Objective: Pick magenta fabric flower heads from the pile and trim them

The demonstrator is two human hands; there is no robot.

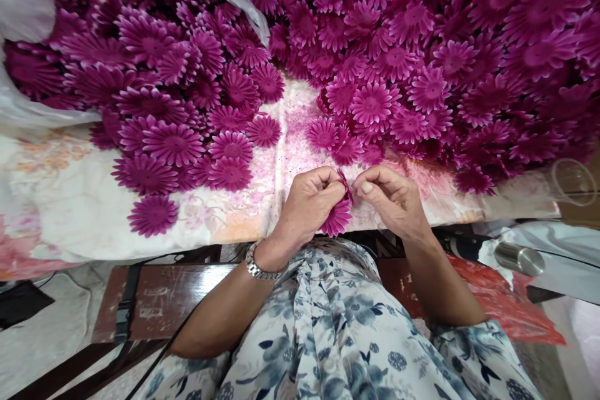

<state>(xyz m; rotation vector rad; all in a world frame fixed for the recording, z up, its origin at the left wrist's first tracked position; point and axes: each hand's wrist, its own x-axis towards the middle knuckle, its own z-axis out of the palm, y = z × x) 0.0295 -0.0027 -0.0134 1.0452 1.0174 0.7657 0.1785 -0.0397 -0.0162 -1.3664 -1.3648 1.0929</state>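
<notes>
My left hand (309, 203) is closed on a flower (336, 222), thumb and fingers pinching it near its upper end, so its magenta petals hang below my grip. More petals stick up past my fingertips, and I cannot tell whether they belong to a second flower. My right hand (391, 197) is just beside it, thumb and fingers curled together toward the petals; I cannot tell whether it grips anything. The hands are near each other but apart, over the front edge of the table.

A metal watch (262, 264) sits on my left wrist. Below is my white shirt (323, 331) with its blue-grey flower print.

Under my hands lies a floral cloth (239, 215), dusted pink between two heaps. The left heap (154, 94) spills from a clear bag (28, 6), with one loose flower (154, 215) nearest me. The right heap (412, 69) is larger and reaches the far edge of my view. A clear cup (581, 200) is at the table's right end.

Lower down are a dark red bench (164, 303) with a black strap (124, 309) around it, some red plastic (510, 303) and a metal cylinder (518, 257).
</notes>
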